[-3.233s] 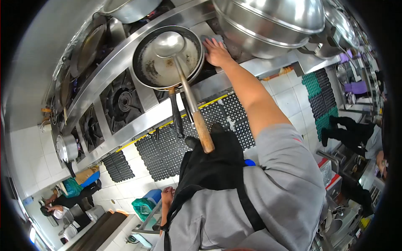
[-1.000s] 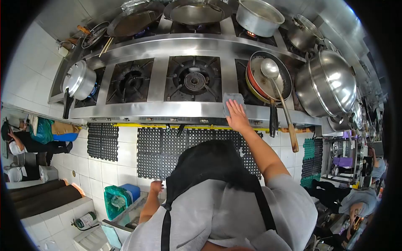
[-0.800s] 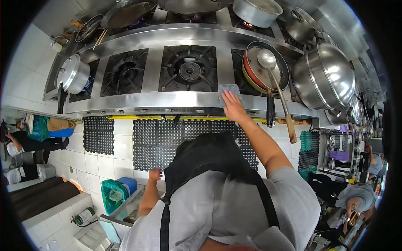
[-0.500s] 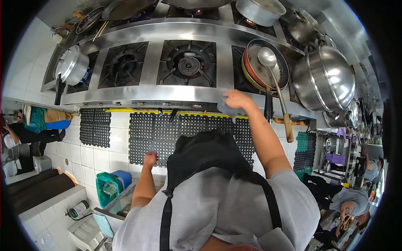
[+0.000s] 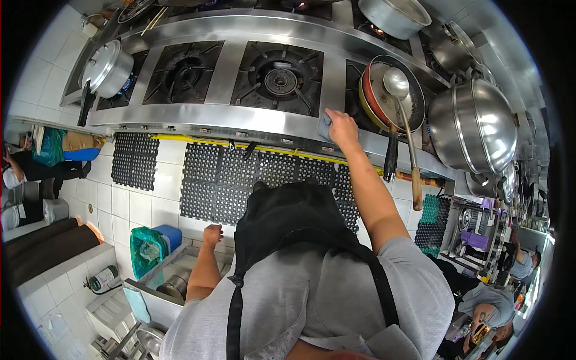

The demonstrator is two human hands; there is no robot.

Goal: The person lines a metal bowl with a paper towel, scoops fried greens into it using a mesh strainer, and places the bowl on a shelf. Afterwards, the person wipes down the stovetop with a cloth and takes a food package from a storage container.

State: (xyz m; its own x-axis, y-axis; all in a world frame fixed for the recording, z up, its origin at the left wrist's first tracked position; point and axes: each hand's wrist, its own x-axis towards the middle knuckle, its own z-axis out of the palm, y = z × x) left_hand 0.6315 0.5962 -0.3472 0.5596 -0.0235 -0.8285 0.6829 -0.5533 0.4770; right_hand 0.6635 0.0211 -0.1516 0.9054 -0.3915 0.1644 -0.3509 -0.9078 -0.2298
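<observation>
My right hand [image 5: 343, 128] is closed on a grey cloth [image 5: 324, 127], pressing it against the steel front rail of the stove [image 5: 264, 120]. Just right of that hand, a ladle [image 5: 396, 83] rests in a stack of frying pans [image 5: 376, 90], its wooden handle jutting past the stove's front. My left hand [image 5: 213, 234] hangs low over the floor, fingers curled in, with nothing seen in it. Straight ahead lies a bare burner [image 5: 280, 81] with a black grate.
A lidded pot [image 5: 108, 72] sits over a blue flame at far left. Large steel bowls [image 5: 474, 126] stand on the right, and a wide pot [image 5: 396, 18] at the back over a flame. Black mats [image 5: 210, 192] cover the floor. Co-workers [image 5: 489, 306] are at right.
My right hand has shifted with the cloth from in front of the stove's edge up onto its front rail. My left hand stays low and closed. The view has shifted slightly.
</observation>
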